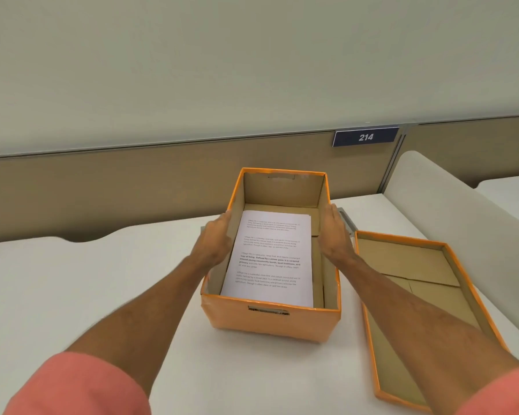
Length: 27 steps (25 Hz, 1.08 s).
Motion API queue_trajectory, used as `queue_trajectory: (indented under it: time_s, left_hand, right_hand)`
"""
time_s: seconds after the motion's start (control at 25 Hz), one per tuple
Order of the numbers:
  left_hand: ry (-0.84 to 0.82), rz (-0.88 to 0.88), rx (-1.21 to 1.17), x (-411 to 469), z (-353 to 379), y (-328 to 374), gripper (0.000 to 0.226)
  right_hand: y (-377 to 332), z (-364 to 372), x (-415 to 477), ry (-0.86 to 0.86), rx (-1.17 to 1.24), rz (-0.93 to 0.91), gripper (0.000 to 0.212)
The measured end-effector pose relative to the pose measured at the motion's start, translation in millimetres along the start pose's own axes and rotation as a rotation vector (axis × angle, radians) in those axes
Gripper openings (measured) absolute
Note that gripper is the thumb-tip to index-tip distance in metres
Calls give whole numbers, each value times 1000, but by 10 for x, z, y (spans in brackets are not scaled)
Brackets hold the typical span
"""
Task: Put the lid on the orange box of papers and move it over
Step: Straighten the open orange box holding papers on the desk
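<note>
The orange box (270, 322) stands open on the white table, a stack of printed papers (270, 259) lying inside it. Its orange lid (414, 265) lies upside down on the table just to the right, brown inside facing up. My left hand (218, 238) is pressed flat against the box's left wall near the rim. On the opposite side, my right hand (334, 235) lies flat against the right wall. The box sits between both palms.
The white table (72, 280) reaches left and toward me. A tan partition (132, 187) with a blue sign reading 214 (365, 136) runs behind the box. A grey fitting (346, 220) pokes out behind the box's right side. A white divider (450, 199) curves along the right.
</note>
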<state>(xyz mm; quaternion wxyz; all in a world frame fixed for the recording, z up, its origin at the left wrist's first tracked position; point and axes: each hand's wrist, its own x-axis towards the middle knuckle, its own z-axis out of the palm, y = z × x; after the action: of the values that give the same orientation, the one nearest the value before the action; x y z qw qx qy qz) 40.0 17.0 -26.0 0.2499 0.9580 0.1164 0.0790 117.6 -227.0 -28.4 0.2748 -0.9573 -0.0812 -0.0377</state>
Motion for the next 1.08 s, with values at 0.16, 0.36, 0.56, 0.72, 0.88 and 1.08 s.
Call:
queue_trajectory:
  time_s: [0.16,0.36,0.56,0.72,0.88,1.08]
  left_hand:
    - [128,7,27,-483,-352,-152,46]
    - [222,-41,41,-1189,-668,-441,22]
    - [261,-59,-4,-1944,-775,-722,25]
    - [233,-92,-23,-2390,-766,-831,34]
    - [215,-132,-1,-2603,-750,-867,33]
    - [136,-164,50,-2738,-673,-963,28]
  right_hand:
    - [-315,-11,-361,-56,55,-86,71]
    - [-640,67,-1011,-89,99,-163,70]
    - [-796,157,-1653,-119,96,-168,66]
    - [-790,221,-2020,-144,66,-223,55]
    - [-798,286,-2155,-146,109,-242,49]
    - [-749,392,-2252,-194,98,-237,60]
